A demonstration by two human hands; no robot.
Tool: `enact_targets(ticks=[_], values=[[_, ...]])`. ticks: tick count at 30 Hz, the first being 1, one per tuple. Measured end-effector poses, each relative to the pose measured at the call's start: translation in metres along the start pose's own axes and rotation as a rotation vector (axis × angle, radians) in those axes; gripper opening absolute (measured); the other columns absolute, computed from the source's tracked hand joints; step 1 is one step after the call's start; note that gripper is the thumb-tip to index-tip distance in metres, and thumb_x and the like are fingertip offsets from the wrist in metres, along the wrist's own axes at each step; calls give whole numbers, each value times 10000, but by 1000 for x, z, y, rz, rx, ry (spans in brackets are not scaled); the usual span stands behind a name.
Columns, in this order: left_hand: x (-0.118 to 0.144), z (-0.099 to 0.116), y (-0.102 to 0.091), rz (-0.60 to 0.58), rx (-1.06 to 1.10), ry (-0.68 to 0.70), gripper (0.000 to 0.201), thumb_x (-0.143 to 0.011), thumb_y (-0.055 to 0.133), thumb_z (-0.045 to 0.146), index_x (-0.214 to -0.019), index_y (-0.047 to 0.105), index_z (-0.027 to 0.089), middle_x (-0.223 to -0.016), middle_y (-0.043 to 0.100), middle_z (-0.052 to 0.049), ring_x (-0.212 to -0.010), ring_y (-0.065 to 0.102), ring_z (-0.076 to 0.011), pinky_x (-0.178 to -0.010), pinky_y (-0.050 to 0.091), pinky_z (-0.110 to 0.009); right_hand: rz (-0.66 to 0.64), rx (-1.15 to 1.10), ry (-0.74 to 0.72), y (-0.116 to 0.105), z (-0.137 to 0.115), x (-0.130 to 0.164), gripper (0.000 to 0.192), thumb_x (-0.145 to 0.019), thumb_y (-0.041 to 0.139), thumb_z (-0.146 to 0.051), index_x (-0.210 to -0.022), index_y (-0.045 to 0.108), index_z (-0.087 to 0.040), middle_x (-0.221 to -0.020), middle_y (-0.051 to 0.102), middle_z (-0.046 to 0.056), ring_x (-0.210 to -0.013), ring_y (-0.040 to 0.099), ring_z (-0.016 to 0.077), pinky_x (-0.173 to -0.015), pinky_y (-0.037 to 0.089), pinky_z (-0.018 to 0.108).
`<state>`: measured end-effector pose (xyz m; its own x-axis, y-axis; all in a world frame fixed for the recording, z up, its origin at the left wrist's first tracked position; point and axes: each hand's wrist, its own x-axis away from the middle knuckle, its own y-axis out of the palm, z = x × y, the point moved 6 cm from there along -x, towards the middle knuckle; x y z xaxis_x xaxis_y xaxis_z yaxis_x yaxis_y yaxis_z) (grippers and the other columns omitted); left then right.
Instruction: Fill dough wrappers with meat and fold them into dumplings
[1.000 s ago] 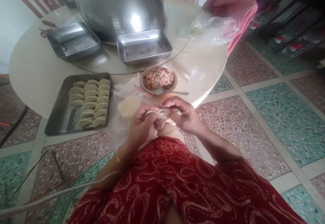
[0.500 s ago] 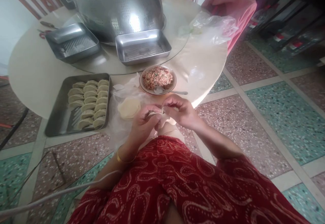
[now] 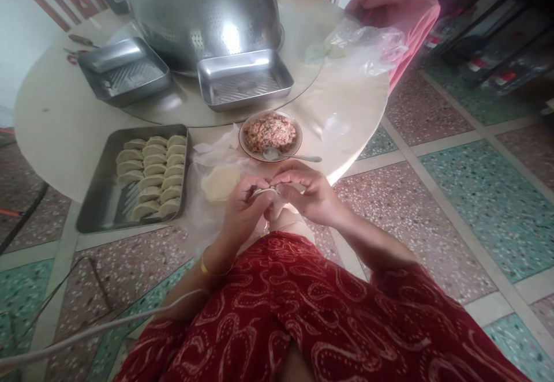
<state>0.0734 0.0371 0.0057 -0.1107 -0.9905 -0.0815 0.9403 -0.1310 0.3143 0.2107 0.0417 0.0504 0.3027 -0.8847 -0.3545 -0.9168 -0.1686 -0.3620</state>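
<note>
Between my two hands, just off the table's near edge, is a folded dumpling [image 3: 270,190], mostly hidden by fingers. My left hand [image 3: 245,206] pinches its left part, thumb against fingertips. My right hand [image 3: 308,193] pinches the rim at the right end with thumb and forefinger. Left of my left hand, a stack of round dumpling wrappers [image 3: 220,184] lies on a plastic bag [image 3: 199,212]. Beyond my hands stands a bowl [image 3: 242,150] of minced filling [image 3: 269,131], a spoon [image 3: 298,156] resting in it. Rows of finished dumplings [image 3: 154,165] lie in a metal tray [image 3: 96,209] at the left.
Two metal trays [image 3: 147,89] [image 3: 246,104] stand farther back, before a large perforated metal dome [image 3: 208,18]. A clear plastic bag [image 3: 367,47] lies at the right, near a chair with pink cloth [image 3: 400,1]. A pale cable [image 3: 99,331] crosses at lower left.
My right hand has shifted slightly left, its fingers closer to my left fingertips along the dumpling's rim. Less of the loose wrapper shows now. The things on the table stay put.
</note>
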Motion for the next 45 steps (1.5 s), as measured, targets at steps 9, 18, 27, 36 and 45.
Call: enact_targets(ticks=[9, 18, 27, 36, 45], values=[[-2, -5, -5, 10, -36, -54, 263, -797, 686, 272, -1036, 617, 186, -600, 615, 67, -415, 516, -67, -406, 425, -183, -27, 191, -243, 4, -13, 9, 470, -892, 496, -44, -1241, 639, -325, -1299, 653, 1, -1291, 569, 189, -1050, 530, 472], [0, 2, -4, 80, -99, -54, 104, -772, 666, 267, -804, 654, 169, -558, 598, 40, -427, 523, -82, -406, 421, -191, 144, 81, -68, -19, 11, 20, 168, -912, 615, -195, -1022, 712, -278, -1058, 688, 26, -1013, 685, 180, -837, 614, 390], [1, 8, 3, 21, -206, 79, 64, -807, 655, 239, -815, 635, 178, -727, 665, 13, -442, 537, -60, -435, 442, -196, 28, 177, 23, -14, 8, 21, 98, -859, 679, -215, -943, 728, -227, -999, 691, 46, -922, 686, 182, -788, 600, 353], [1, 10, 8, -37, -250, 97, 46, -803, 645, 193, -848, 643, 182, -763, 661, 8, -473, 549, -60, -469, 468, -197, 44, 368, 27, -13, 1, 18, 111, -857, 619, -165, -801, 714, -181, -881, 693, 61, -837, 651, 191, -711, 553, 345], [-2, -3, 12, -116, -237, 7, 138, -732, 712, 213, -793, 592, 184, -920, 646, -4, -469, 535, -33, -443, 440, -174, 55, 182, 177, -9, 24, 17, 126, -849, 603, -184, -736, 658, -172, -776, 655, 24, -715, 600, 131, -640, 482, 286]])
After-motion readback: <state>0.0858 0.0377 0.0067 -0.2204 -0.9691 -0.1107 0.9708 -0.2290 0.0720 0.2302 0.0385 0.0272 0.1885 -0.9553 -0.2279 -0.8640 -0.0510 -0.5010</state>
